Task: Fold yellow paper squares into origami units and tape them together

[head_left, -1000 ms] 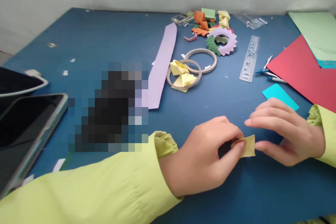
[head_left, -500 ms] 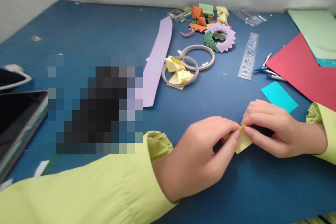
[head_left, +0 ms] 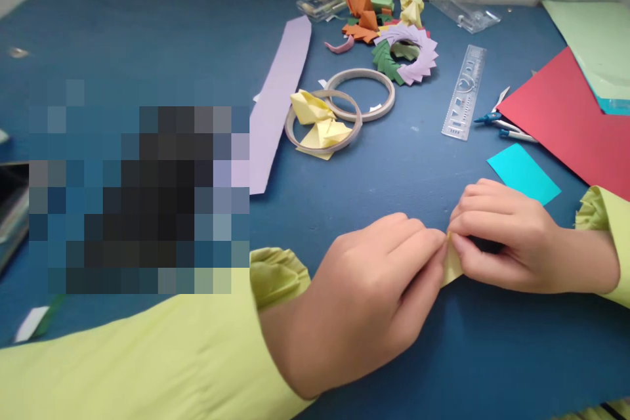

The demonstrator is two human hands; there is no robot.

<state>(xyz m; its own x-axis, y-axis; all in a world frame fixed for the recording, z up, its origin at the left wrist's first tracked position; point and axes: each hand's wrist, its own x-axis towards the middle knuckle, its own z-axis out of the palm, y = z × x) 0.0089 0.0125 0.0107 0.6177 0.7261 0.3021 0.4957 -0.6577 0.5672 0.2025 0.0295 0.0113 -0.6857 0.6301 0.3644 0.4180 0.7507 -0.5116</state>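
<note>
My left hand (head_left: 367, 302) and my right hand (head_left: 512, 239) meet over the blue table (head_left: 147, 33), near its front edge. Both pinch a small folded piece of yellow paper (head_left: 451, 267) between thumbs and fingertips. Most of the paper is hidden by the fingers; only a narrow strip shows between the hands. Both arms wear light green sleeves with ruffled cuffs.
Two tape rings (head_left: 361, 95) lie beyond, one holding folded yellow papers (head_left: 317, 125). A long lilac paper strip (head_left: 278, 95), a lilac-and-green paper wreath (head_left: 406, 56), a clear ruler (head_left: 464, 92), a cyan paper piece (head_left: 523, 172), a red sheet (head_left: 566, 118) and a compass (head_left: 504, 128) lie around. A blurred patch covers the left.
My right hand closed in from open fingers to a pinch on the yellow paper. The paper folded smaller between both hands. The view shifted left and down.
</note>
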